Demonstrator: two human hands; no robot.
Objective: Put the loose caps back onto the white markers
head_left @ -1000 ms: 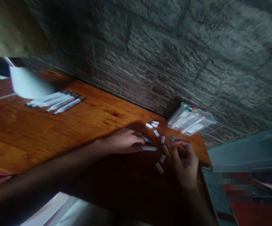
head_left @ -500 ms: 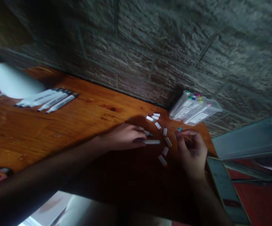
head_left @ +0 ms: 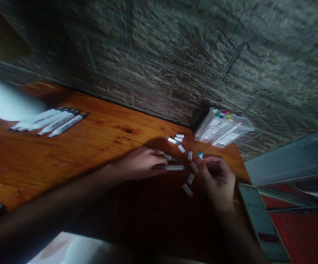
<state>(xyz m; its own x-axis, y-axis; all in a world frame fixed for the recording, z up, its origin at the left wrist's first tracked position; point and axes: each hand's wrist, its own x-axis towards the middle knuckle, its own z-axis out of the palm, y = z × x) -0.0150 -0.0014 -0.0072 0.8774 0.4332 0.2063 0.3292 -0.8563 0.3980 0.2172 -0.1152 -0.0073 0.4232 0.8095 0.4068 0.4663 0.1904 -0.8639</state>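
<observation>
My left hand (head_left: 148, 163) is closed on a white marker (head_left: 175, 168) that points right, its end bluish. Beside that marker, partly under my fingers, is another slim pale marker piece (head_left: 170, 158) with a dark tip. In my right hand (head_left: 220, 179), a small marker cap (head_left: 200, 155) with a teal end is pinched between thumb and fingers. Several loose white caps lie on the wood between my hands, among them one with a blue edge (head_left: 172, 140), a plain one (head_left: 181, 148) and one with a reddish end (head_left: 187, 190).
Clear plastic marker cases (head_left: 223, 134) stand against the stone wall (head_left: 153, 66). Several white markers (head_left: 67, 124) lie in a row at the left, by a white lamp-like shape (head_left: 10, 101). A phone (head_left: 263, 220) rests along the right edge of the wooden table (head_left: 106, 124).
My right hand has moved slightly left and turned the teal-ended cap, so more of its white side shows. My left hand keeps its grip on the marker. The whole view has shifted a little.
</observation>
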